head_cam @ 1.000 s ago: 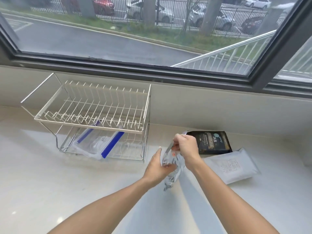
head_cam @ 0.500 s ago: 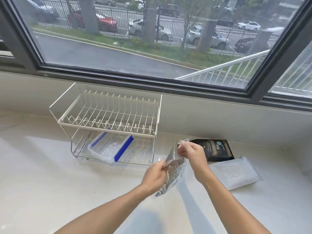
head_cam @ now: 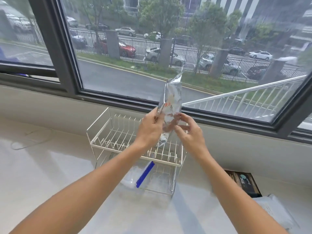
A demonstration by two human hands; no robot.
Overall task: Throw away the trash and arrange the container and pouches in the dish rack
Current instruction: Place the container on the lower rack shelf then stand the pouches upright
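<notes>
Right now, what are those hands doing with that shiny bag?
A person is holding a silver foil pouch upright in both hands, the left hand and the right hand, just above the top shelf of a white wire dish rack. A clear container with a blue strip already sits on the rack's lower shelf. A black pouch and a white pouch lie on the counter to the right.

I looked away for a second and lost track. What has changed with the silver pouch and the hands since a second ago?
Both hands have lifted the silver pouch from low over the counter to above the dish rack's top tier, now upright. The left hand grips its left edge; the right hand steadies the other side. The blue-edged container in the lower tier, black pouch and white pouch stayed put.
</notes>
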